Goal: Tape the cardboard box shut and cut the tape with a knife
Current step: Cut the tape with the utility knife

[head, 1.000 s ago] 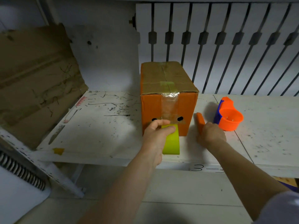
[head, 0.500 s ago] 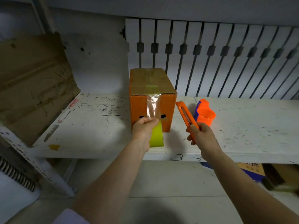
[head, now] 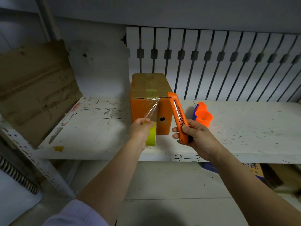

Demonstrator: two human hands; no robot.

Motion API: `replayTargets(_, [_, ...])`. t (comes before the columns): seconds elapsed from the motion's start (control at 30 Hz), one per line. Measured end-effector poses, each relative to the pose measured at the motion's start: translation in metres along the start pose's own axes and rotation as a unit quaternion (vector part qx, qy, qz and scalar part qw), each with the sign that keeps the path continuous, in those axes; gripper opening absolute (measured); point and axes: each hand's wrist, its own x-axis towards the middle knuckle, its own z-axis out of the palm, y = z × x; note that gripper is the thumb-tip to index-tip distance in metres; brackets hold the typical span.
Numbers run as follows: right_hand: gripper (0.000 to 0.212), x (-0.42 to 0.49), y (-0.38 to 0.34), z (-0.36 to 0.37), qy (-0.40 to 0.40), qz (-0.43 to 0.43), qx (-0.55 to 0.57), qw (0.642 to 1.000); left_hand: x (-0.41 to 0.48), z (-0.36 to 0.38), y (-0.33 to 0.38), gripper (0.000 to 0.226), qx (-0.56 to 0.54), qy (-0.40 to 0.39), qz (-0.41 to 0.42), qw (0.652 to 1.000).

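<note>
An orange cardboard box (head: pixel 164 111) with a brown top stands on the white table (head: pixel 244 128). Clear tape (head: pixel 152 110) runs off its front top edge, twisted, down to a yellow-green tape roll (head: pixel 151 136). My left hand (head: pixel 140 129) grips that roll just in front of the box's lower left. My right hand (head: pixel 193 136) holds an orange utility knife (head: pixel 178 115) upright, its tip near the box's top front edge, right of the tape strip.
An orange and blue cup-shaped holder (head: pixel 202 115) stands right of the box. A big sheet of brown cardboard (head: pixel 35 88) leans at the left. A white slatted panel (head: pixel 228 62) rises behind the table. Boxes (head: pixel 260 173) lie under the table at right.
My right hand picked the knife up off the table and raised it toward the tape. My left hand pulled the roll slightly left, twisting the strip. The view pulled back.
</note>
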Motion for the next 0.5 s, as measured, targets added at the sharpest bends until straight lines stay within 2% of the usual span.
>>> replayTargets(0.2, [0.020, 0.010, 0.004, 0.011, -0.018, 0.005, 0.021, 1.000, 0.016, -0.011, -0.002, 0.024, 0.006, -0.023, -0.014, 1.000])
replayTargets(0.33, [0.020, 0.017, 0.008, 0.019, -0.021, 0.006, 0.032, 0.999, 0.023, -0.019, -0.002, 0.041, 0.015, -0.023, -0.004, 1.000])
replayTargets(0.5, [0.021, 0.019, 0.011, 0.022, -0.031, -0.007, -0.027, 0.999, 0.022, -0.024, 0.002, 0.038, 0.006, -0.044, -0.021, 0.999])
